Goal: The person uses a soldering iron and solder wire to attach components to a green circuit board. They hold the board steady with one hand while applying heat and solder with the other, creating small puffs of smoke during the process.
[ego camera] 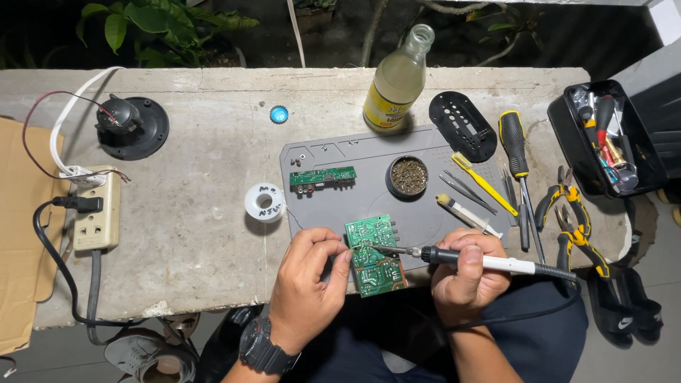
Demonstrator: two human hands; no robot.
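Lower centre of frame: green circuit board (374, 254) on grey mat (319, 220) at desk (206, 213) front edge, long axis slightly tilted from vertical. Left hand (310, 280) pinches thin solder wire (339, 247) at board's left edge. Right hand (467, 273) fist-grips soldering iron (482, 261), lying near-horizontal, tip touching board from right. Both hands flank board, equally near.

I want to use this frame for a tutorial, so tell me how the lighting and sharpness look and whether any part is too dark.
Head view: even, bright light on the concrete ledge, grey mat and green circuit board, all sharp; soft shadows under the left hand and right hand with the soldering iron; plants behind and the floor below fall into near darkness; slight wide-angle bending at the edges.
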